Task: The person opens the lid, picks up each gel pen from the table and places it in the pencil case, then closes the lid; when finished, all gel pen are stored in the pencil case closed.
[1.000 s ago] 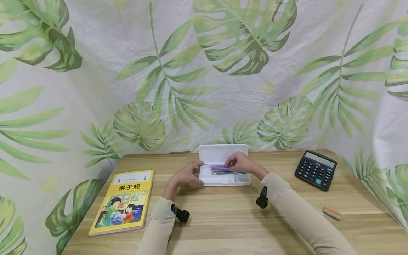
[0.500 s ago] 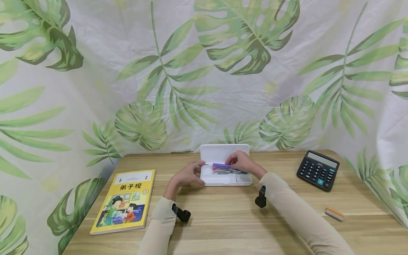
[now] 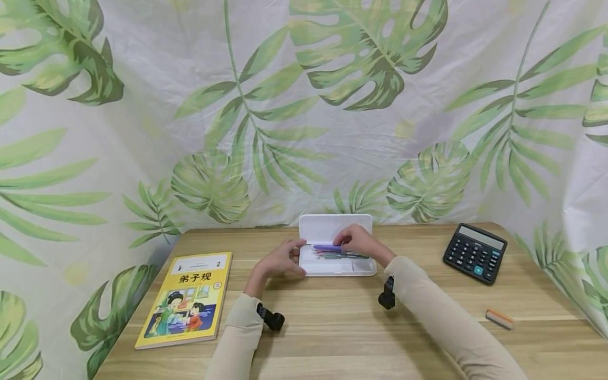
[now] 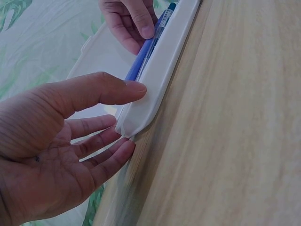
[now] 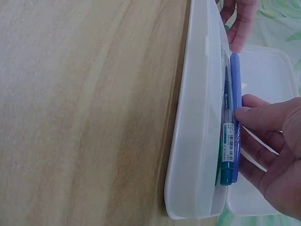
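Note:
A white pencil case [image 3: 328, 268] lies at the back of the table with its lid [image 3: 323, 227] raised. My left hand [image 3: 279, 259] holds the case's left end, thumb over the front rim [image 4: 134, 110] and fingertips against the end wall. My right hand [image 3: 357, 240] is over the case's back part, pinching a purple-blue pen [image 5: 236, 75] between thumb and fingers. Beside that pen lies a clear-barrelled pen with a teal end [image 5: 227, 141] and a barcode label. Several other pens lie in the tray, partly hidden.
A yellow picture book [image 3: 185, 301] lies at the table's left. Towards the right are a black calculator [image 3: 475, 253] and, nearer, a small orange-and-grey eraser-like block [image 3: 499, 319]. A leaf-print cloth [image 3: 285, 158] hangs behind the table.
My right hand has shifted slightly left over the case with the purple-blue pen, which has changed its tilt a little. The left hand stays at the case's end. The head view has shifted slightly.

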{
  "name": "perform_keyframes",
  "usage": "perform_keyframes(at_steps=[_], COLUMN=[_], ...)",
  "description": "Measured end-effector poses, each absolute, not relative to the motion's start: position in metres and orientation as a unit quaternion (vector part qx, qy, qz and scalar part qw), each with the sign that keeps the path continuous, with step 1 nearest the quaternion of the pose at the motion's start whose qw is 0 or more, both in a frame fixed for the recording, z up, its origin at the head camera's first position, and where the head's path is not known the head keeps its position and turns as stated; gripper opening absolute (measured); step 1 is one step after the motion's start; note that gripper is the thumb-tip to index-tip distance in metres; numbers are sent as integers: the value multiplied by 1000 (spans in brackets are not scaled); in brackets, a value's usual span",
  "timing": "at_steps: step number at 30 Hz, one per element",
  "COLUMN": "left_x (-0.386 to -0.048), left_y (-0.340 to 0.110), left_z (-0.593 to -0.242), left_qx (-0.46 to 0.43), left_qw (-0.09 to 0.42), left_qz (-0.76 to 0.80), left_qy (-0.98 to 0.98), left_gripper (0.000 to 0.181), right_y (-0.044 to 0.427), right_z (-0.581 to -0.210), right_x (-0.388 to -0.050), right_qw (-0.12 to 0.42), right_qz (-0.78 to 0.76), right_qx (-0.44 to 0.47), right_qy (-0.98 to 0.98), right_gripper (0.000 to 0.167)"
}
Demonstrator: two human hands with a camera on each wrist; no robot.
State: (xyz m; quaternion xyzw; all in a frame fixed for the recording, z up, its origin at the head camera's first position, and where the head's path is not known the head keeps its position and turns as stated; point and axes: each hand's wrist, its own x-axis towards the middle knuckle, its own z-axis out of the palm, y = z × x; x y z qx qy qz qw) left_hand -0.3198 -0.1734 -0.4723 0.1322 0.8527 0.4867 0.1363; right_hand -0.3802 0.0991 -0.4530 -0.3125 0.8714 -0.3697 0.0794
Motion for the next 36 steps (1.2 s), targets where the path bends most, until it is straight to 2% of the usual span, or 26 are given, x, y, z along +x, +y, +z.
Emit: perform_keyframes(at_steps=[13,20,36], left_x=[-321,-321,-320], left_y=[-170,-169,-174], left_z=[-471,-472,-473], left_qx=[123,127,134], left_qw=[134,141,133], left_qz=[490,503,508], left_qy=[852,843,840], left_gripper=[91,92,92], right_y=[104,107,122], right_z=[-453,-455,-439], right_x=[-378,-379,-380], right_qw=[63,71,80], right_qz=[-377,-388,-395], right_qx=[-306,-293,-332], right_qy=[872,871,853], right_gripper=[16,20,18])
